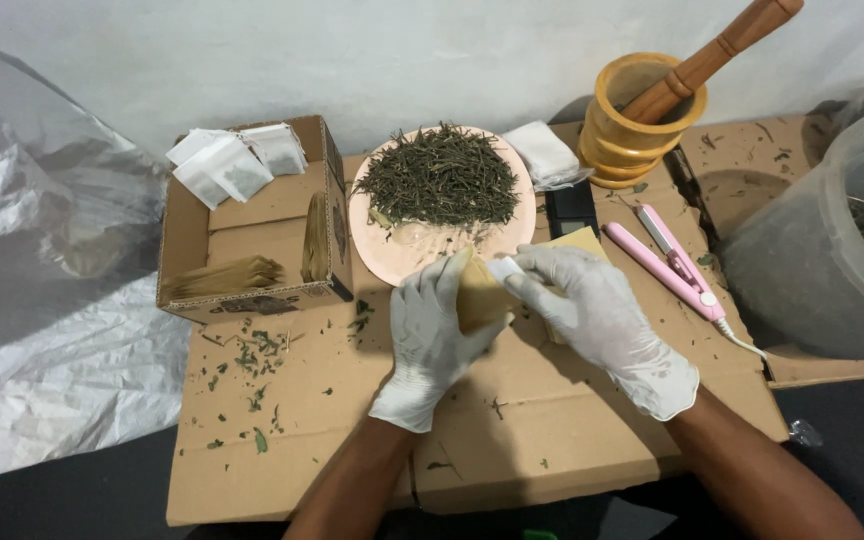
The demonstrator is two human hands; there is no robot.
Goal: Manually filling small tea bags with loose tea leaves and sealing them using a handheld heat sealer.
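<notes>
- Two forearms reach in from the bottom edge, both hands in white gloves, meeting over a flattened sheet of cardboard.
- The left hand stands palm inward, fingers curled around a small tan paper pouch, thumb raised along its near edge.
- The right hand comes in from the right with the wrist bent, back of the hand up, and pinches a small white piece at the pouch's top between thumb and forefinger.
- The pouch sits between the two hands, just below a pale pink plate heaped with dried green leaves.
- To the left, an open cardboard box holds white sachets and tan pouches.
- To the right lie a pink heat sealer, a yellow wooden mortar with its pestle, and a clear plastic tub.
</notes>
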